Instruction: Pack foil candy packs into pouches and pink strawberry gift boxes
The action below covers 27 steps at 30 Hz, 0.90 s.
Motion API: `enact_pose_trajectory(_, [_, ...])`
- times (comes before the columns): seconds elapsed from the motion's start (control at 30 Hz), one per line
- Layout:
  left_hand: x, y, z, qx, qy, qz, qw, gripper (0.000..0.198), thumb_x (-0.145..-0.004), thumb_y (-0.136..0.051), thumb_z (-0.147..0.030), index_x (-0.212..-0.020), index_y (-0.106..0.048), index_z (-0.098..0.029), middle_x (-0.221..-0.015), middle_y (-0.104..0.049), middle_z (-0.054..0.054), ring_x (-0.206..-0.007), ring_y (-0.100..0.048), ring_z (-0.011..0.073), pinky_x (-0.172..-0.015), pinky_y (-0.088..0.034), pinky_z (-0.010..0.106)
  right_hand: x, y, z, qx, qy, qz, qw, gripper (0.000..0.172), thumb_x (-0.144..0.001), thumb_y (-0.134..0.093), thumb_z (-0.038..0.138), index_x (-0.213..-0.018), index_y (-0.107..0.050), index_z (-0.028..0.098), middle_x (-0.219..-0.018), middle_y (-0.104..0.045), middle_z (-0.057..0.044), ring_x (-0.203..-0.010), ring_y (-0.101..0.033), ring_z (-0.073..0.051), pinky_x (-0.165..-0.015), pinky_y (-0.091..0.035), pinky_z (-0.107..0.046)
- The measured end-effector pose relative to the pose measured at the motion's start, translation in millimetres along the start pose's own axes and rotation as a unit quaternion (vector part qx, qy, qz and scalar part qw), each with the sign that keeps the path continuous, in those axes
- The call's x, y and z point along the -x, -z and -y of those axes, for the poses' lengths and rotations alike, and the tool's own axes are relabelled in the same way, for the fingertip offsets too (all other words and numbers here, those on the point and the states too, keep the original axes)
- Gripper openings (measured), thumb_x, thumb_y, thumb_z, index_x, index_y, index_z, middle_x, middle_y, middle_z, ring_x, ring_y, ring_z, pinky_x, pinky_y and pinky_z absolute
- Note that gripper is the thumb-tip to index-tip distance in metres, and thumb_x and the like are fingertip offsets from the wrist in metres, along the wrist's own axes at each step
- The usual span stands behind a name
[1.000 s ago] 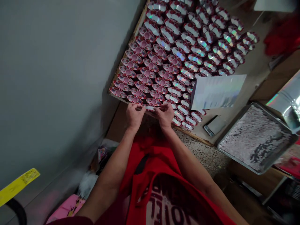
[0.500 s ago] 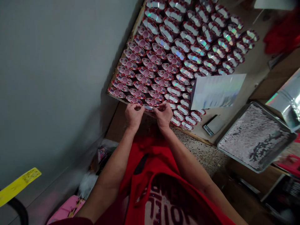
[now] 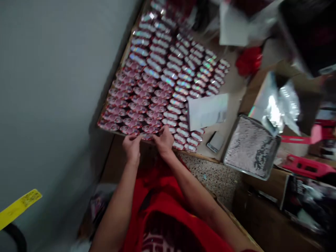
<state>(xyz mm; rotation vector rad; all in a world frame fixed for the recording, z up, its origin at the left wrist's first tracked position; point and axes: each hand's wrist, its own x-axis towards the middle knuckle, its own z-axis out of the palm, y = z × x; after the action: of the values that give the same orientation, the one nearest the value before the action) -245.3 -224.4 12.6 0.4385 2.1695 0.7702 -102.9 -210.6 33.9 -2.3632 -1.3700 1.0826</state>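
Observation:
At the table's near edge, my left hand (image 3: 132,147) and my right hand (image 3: 163,141) both have their fingertips pinched. They hold opposite ends of a small oval patterned piece (image 3: 147,137) at the front of a row. Blur hides its detail. Behind my hands lie rows of matching oval pieces, pink and red with a round pink middle (image 3: 136,107). Farther back and to the right, many more oval pieces (image 3: 173,109) have shiny silvery-white tops with rainbow glints.
A folded white sheet (image 3: 207,111) stands on the right-hand rows. Beside it lie a small scale (image 3: 215,141) and a metal tray (image 3: 250,148) of pale pink bits. A grey wall (image 3: 52,87) borders the left. An open cardboard box (image 3: 301,78) holds shiny plastic at right.
The view has swung right, so the table and hands appear farther left and lower. Both hands stay at the same front piece, whose top looked pale and silvery before and looks pink-patterned now.

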Motion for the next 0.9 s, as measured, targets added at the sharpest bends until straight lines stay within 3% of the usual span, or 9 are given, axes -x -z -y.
enact_pose_trajectory(0.1, [-4, -5.3, -5, 0.086, 0.079, -0.012, 0.993, 0.041, -0.055, -0.086, -0.031, -0.082, -0.058, -0.018, -0.065, -0.059, -0.007, -0.059, -0.058, 0.0122, -0.062, -0.050, 0.027, -5, 6, 0, 0.022, -0.012, 0.027, 0.999, 0.025, -0.082, -0.078, 0.036, -0.097, -0.059, 0.026, -0.088, -0.070, 0.002, -0.080, -0.062, -0.020, -0.068, -0.032, -0.028])
enact_pose_trajectory(0.2, [-4, -4.3, -12, 0.160, 0.131, 0.017, 0.978, 0.041, -0.053, -0.086, -0.023, -0.078, -0.055, -0.018, -0.065, -0.062, -0.006, -0.058, -0.062, 0.0121, -0.061, -0.055, 0.026, -7, 8, 2, 0.013, -0.016, 0.043, 0.999, 0.022, -0.083, -0.077, 0.033, -0.098, -0.062, 0.028, -0.087, -0.071, 0.002, -0.080, -0.064, -0.021, -0.067, -0.031, -0.028])
enact_pose_trajectory(0.37, [1, 9.8, -14, 0.157, 0.164, 0.064, 0.972, 0.033, -0.059, -0.084, -0.016, -0.082, -0.060, -0.016, -0.075, -0.068, -0.001, -0.067, -0.067, 0.0141, -0.064, -0.058, 0.026, -3, 28, -8, -0.009, 0.021, 0.076, 0.997, 0.027, -0.081, -0.074, 0.024, -0.106, -0.066, 0.029, -0.086, -0.073, 0.002, -0.079, -0.066, -0.021, -0.067, -0.033, -0.028])
enact_pose_trajectory(0.43, [8, 14.1, -15, 0.100, 0.128, 0.012, 0.987, 0.031, -0.065, -0.082, -0.020, -0.086, -0.060, -0.018, -0.076, -0.064, -0.002, -0.066, -0.062, 0.0139, -0.064, -0.054, 0.027, -6, 53, -26, -0.047, 0.050, 0.086, 0.994, 0.020, -0.082, -0.074, 0.025, -0.101, -0.069, 0.028, -0.087, -0.074, 0.002, -0.079, -0.067, -0.021, -0.068, -0.037, -0.028])
enact_pose_trajectory(0.53, [32, 1.5, -32, -0.005, -0.073, -0.052, 0.996, 0.031, -0.074, -0.080, -0.032, -0.096, -0.061, -0.021, -0.084, -0.062, -0.003, -0.073, -0.059, 0.0160, -0.072, -0.053, 0.031, -23, 105, -64, -0.103, 0.087, 0.021, 0.991, 0.006, -0.090, -0.066, 0.026, -0.094, -0.070, 0.026, -0.088, -0.075, 0.001, -0.080, -0.066, -0.020, -0.073, -0.044, -0.028])
enact_pose_trajectory(0.6, [49, -29.5, -57, -0.044, -0.211, 0.005, 0.976, 0.030, -0.080, -0.076, -0.040, -0.102, -0.065, -0.022, -0.093, -0.066, 0.000, -0.083, -0.062, 0.0187, -0.081, -0.053, 0.033, -44, 139, -87, -0.108, 0.097, -0.054, 0.988, 0.010, -0.093, -0.061, 0.027, -0.095, -0.072, 0.025, -0.089, -0.074, -0.002, -0.080, -0.066, -0.021, -0.078, -0.048, -0.031])
enact_pose_trajectory(0.7, [62, -105.9, -102, -0.060, -0.309, 0.115, 0.942, 0.034, -0.083, -0.075, -0.042, -0.110, -0.070, -0.022, -0.106, -0.072, 0.006, -0.090, -0.065, 0.0199, -0.089, -0.053, 0.034, -84, 175, -104, -0.076, 0.137, -0.155, 0.976, 0.022, -0.096, -0.057, 0.026, -0.108, -0.074, 0.021, -0.097, -0.074, -0.008, -0.088, -0.066, -0.025, -0.086, -0.052, -0.037])
enact_pose_trajectory(0.8, [56, -183.2, -134, -0.057, -0.277, 0.183, 0.942, 0.039, -0.076, -0.083, -0.036, -0.109, -0.073, -0.020, -0.104, -0.077, 0.008, -0.084, -0.068, 0.0190, -0.084, -0.053, 0.033, -124, 192, -99, -0.027, 0.221, -0.188, 0.956, 0.033, -0.098, -0.053, 0.022, -0.124, -0.072, 0.019, -0.115, -0.072, -0.013, -0.109, -0.062, -0.029, -0.099, -0.050, -0.042])
enact_pose_trajectory(0.9, [44, -228.1, -144, -0.047, -0.232, 0.231, 0.944, 0.031, -0.073, -0.084, -0.034, -0.098, -0.077, -0.018, -0.089, -0.077, 0.006, -0.079, -0.067, 0.0181, -0.077, -0.052, 0.029, -158, 192, -87, 0.048, 0.294, -0.158, 0.941, 0.039, -0.101, -0.051, 0.020, -0.136, -0.068, 0.020, -0.131, -0.069, -0.014, -0.119, -0.056, -0.031, -0.108, -0.045, -0.045])
